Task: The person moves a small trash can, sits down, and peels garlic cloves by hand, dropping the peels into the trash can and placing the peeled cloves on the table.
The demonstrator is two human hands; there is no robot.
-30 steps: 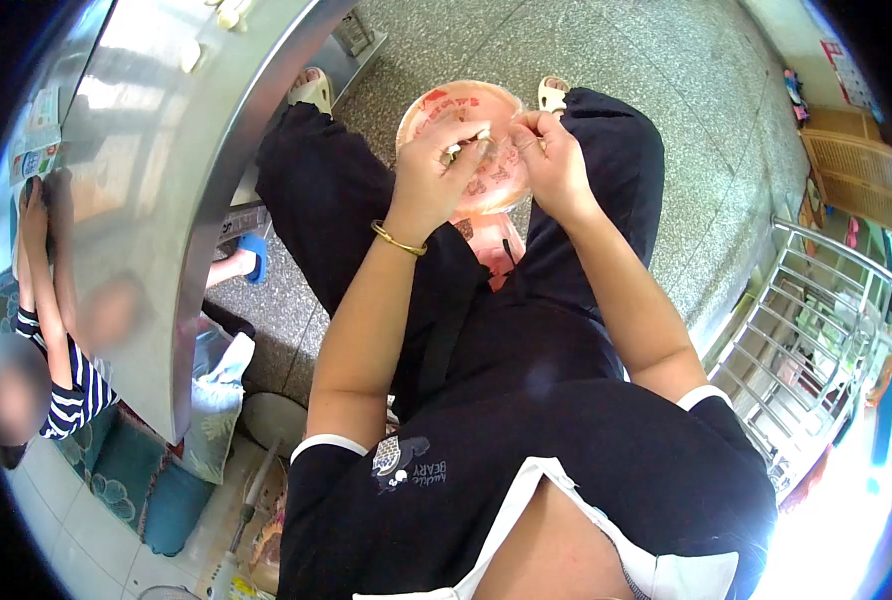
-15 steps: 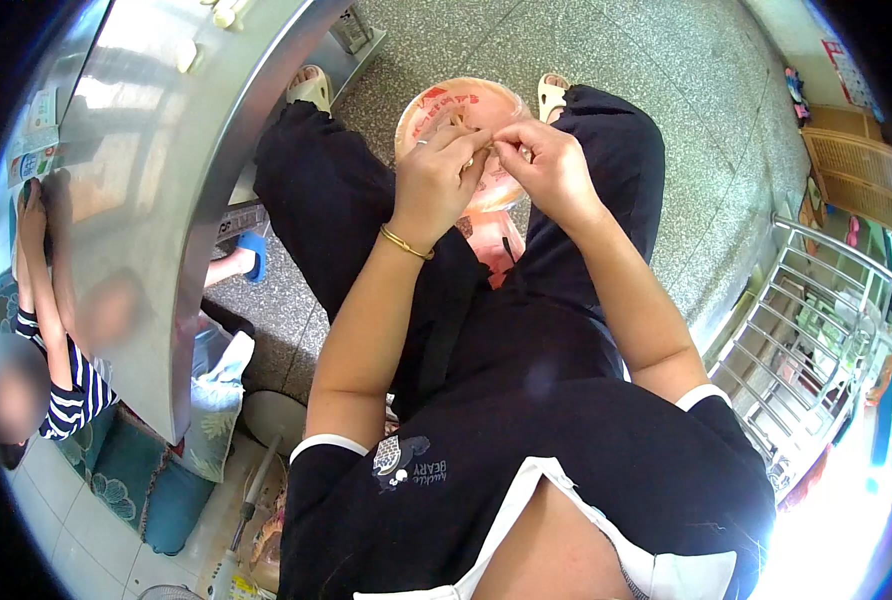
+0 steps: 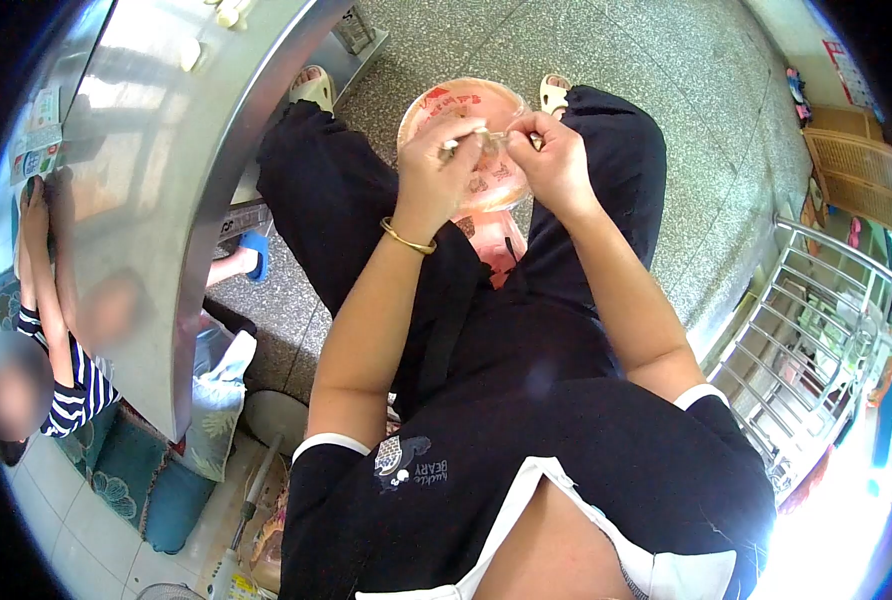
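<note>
Both my hands are close together above a round bin (image 3: 426,112) lined with a clear plastic bag with red lettering. My left hand (image 3: 436,172) is closed on a small whitish garlic clove (image 3: 450,145), with another pale bit at its fingertips. Just to the right, my right hand (image 3: 554,168) pinches a thin, papery piece of garlic skin (image 3: 496,143) that spans the gap between the hands. Something small and dark-edged shows inside the curled right fingers; its kind cannot be made out.
Several peeled garlic cloves (image 3: 228,16) lie on the steel table (image 3: 136,240) at my left. Another person (image 3: 58,370) in a striped top sits beyond it, arms on the table. A metal rack (image 3: 796,340) stands at right, near a wooden cabinet (image 3: 851,160).
My hands have moved slightly apart. The white clove in my left hand and the skin between the hands now show. The bin and table have stayed put.
</note>
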